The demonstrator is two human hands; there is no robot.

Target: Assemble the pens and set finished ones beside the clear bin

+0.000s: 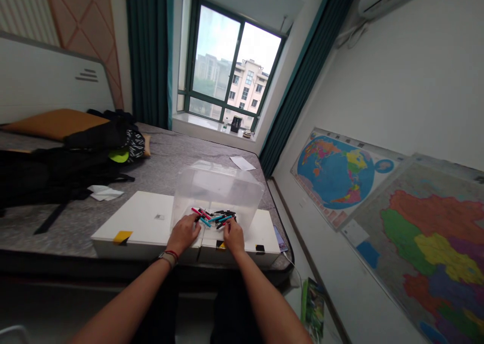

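You are reaching both arms toward a messy pile of pens (pixel 216 218). The pens are lying in a heap between your hands, and pink, blue, black and white ones are showing. Your left hand (pixel 184 233) is curling its fingers at the left side of the pile, near a pink pen (pixel 196 211). Your right hand (pixel 233 234) is bending its fingers at the right side, by a blue pen (pixel 226 218). I am not seeing your fingertips well, so I cannot tell if either hand is pinching a pen. A big clear bin (pixel 217 183) is sitting around or just behind the pens; I cannot tell which. Two white boxes, a left one (pixel 138 218) and a right one (pixel 262 228), are standing side by side under it all. They are resting on a gray bed (pixel 166 145).
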